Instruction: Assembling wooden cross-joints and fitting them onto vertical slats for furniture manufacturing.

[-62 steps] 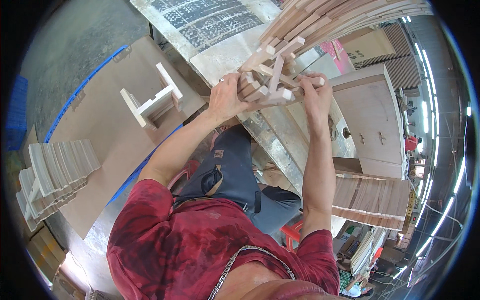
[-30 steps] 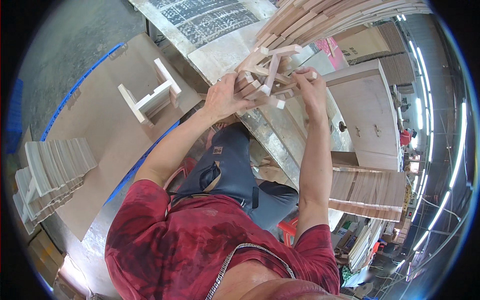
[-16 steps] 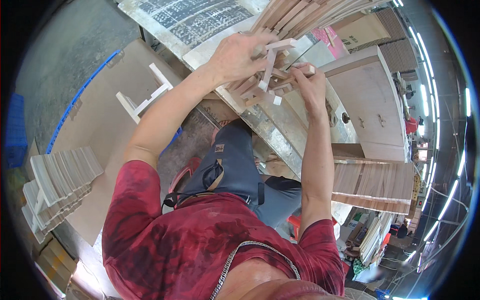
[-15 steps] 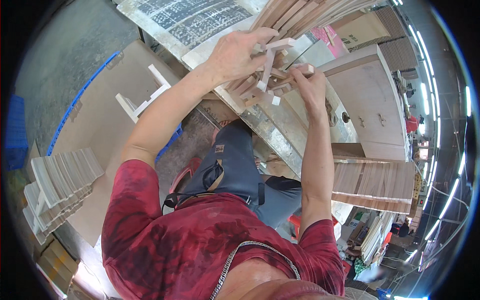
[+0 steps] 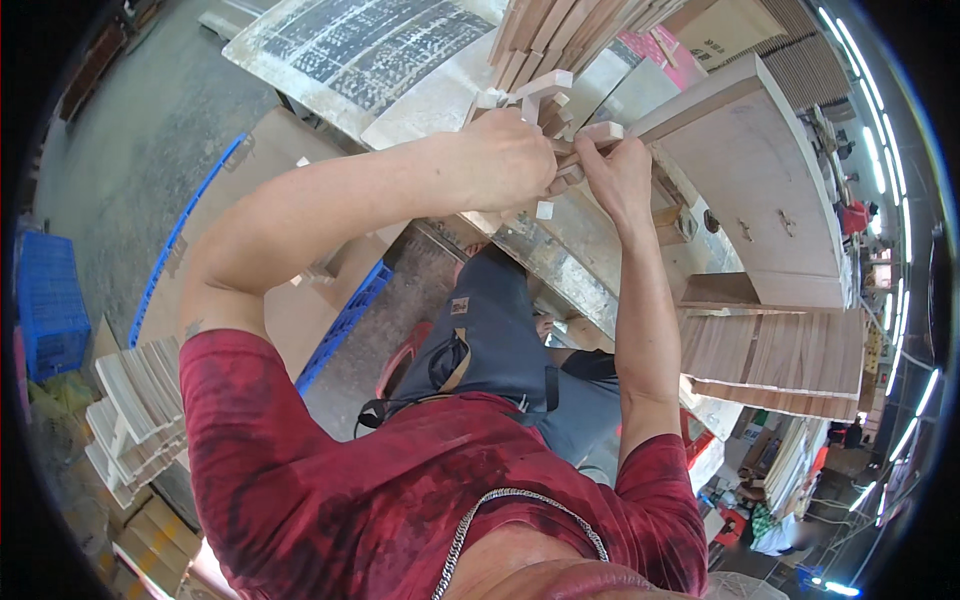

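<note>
My left hand [image 5: 505,160] is curled with its back upward, low over the workbench [image 5: 520,240]. It closes on a pale jointed wooden piece [image 5: 545,86], whose end sticks out beyond the knuckles; most of my fingers are hidden. Close by on the right, my right hand [image 5: 617,175] pinches a short wooden strip [image 5: 601,133] between thumb and fingers, the strip's end pointing up. Other small wooden strips [image 5: 556,118] lie between and behind my hands, partly covered. A square white strip end [image 5: 544,210] shows just below my left hand.
Long wooden strips [image 5: 560,35] are stacked behind my hands. A wooden panel [image 5: 750,190] stands on the right, above stacked boards [image 5: 780,360]. At left lie a brown sheet [image 5: 300,190] over blue plastic crates [image 5: 345,325] and a pile of pale wooden pieces [image 5: 140,410].
My left hand has turned over and come down and right, toward my right hand, its elbow swinging outward. My right hand keeps its pinch on the strip. The view has shifted slightly.
</note>
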Demonstrator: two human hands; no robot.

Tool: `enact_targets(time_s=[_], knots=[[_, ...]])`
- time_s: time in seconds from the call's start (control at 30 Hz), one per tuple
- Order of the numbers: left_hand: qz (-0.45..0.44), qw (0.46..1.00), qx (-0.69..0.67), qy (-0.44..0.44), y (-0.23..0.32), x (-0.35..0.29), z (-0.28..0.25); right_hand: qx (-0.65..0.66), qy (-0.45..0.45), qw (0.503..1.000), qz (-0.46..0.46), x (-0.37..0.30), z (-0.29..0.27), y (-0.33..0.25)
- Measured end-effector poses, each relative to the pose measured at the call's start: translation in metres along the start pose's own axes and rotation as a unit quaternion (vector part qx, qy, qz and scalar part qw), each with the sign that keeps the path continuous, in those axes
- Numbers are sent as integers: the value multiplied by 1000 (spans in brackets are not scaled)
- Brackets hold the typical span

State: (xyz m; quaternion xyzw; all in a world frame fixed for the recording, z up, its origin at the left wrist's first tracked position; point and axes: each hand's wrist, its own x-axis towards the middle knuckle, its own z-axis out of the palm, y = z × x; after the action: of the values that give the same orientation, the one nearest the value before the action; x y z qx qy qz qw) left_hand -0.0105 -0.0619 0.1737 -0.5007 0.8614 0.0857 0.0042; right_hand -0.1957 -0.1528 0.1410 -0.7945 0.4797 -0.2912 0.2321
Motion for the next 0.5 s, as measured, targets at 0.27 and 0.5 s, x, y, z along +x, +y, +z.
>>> enact_targets(time_s=[0.27, 0.5], knots=[[64, 988, -39, 132, -8, -15, 29, 50, -1, 999, -14, -1, 2, 7], [-105, 867, -346, 343, -103, -35, -45, 32, 2, 999, -4, -1, -1, 3]])
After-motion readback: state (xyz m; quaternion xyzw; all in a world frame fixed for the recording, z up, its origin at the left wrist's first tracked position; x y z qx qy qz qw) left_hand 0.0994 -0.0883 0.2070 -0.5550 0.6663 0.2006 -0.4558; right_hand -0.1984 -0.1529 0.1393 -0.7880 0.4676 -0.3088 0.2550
